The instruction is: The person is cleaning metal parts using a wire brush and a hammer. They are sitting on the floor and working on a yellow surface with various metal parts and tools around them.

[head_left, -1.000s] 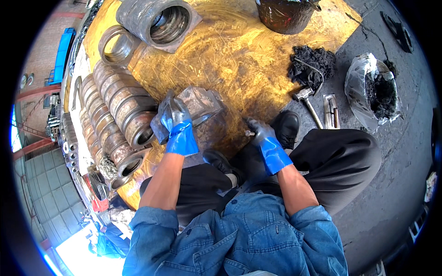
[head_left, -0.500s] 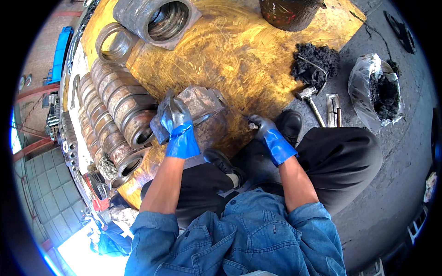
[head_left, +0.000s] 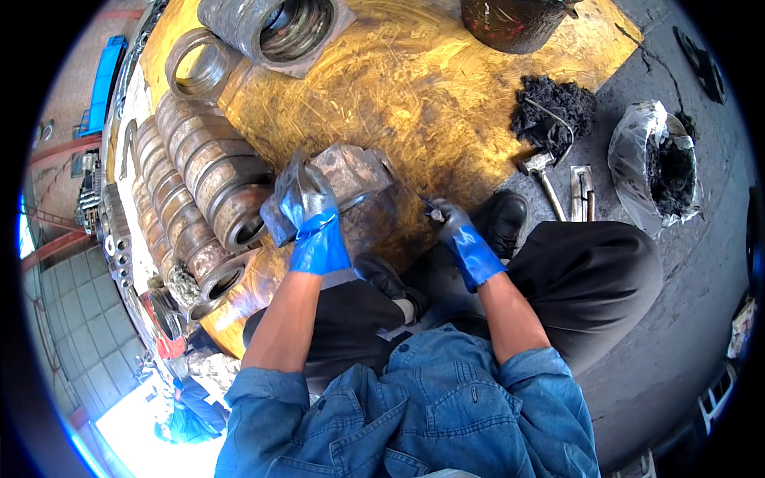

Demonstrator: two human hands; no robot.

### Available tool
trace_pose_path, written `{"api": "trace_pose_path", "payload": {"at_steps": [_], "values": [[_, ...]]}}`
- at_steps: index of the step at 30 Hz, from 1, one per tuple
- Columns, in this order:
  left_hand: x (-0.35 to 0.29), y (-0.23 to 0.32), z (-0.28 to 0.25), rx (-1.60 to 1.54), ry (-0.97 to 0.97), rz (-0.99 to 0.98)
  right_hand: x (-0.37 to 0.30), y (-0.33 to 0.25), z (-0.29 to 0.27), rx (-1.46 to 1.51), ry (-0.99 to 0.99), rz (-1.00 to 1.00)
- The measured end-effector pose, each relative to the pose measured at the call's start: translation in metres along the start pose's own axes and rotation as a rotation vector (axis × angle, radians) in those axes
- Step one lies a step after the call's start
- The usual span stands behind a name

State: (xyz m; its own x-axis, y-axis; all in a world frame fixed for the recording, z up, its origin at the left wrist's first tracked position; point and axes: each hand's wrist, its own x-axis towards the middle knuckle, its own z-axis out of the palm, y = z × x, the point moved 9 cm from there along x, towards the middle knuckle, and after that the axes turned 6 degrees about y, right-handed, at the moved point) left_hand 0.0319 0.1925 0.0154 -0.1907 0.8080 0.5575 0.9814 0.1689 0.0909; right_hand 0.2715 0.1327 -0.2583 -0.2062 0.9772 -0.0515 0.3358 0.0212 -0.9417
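A heavy, rusty metal block (head_left: 348, 171) with a flat flange at its left end lies on the yellow, oil-stained sheet in front of me. My left hand (head_left: 307, 199), in a blue and grey stained glove, is closed over that flanged end. To the right of the block, my right hand (head_left: 451, 218), gloved the same way, is closed around a thin dark tool (head_left: 426, 201). Only the tool's short tip shows, pointing toward the block without touching it, and its kind cannot be made out.
Rows of ringed metal cylinders (head_left: 211, 171) lie at the left, with a loose ring (head_left: 199, 68) and a large bored block (head_left: 275, 32) beyond. A dark bucket (head_left: 514, 24) stands far off. At right are black fibre waste (head_left: 551, 111), a hammer (head_left: 542, 171) and a plastic-lined container (head_left: 637, 159).
My right hand has turned slightly and shifted a little left, showing more of the tool's tip. My left hand stays on the block. The whole view has shifted slightly.
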Motion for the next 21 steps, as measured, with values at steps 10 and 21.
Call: {"api": "trace_pose_path", "payload": {"at_steps": [10,21], "values": [[0.000,0.002,0.004,0.006,-0.014,0.031,-0.011,0.028,0.001,0.225,0.011,0.241],[0.006,0.017,0.001,0.002,-0.080,-0.007,0.010,-0.036,-0.037,-0.544,-0.364,0.096]]}}
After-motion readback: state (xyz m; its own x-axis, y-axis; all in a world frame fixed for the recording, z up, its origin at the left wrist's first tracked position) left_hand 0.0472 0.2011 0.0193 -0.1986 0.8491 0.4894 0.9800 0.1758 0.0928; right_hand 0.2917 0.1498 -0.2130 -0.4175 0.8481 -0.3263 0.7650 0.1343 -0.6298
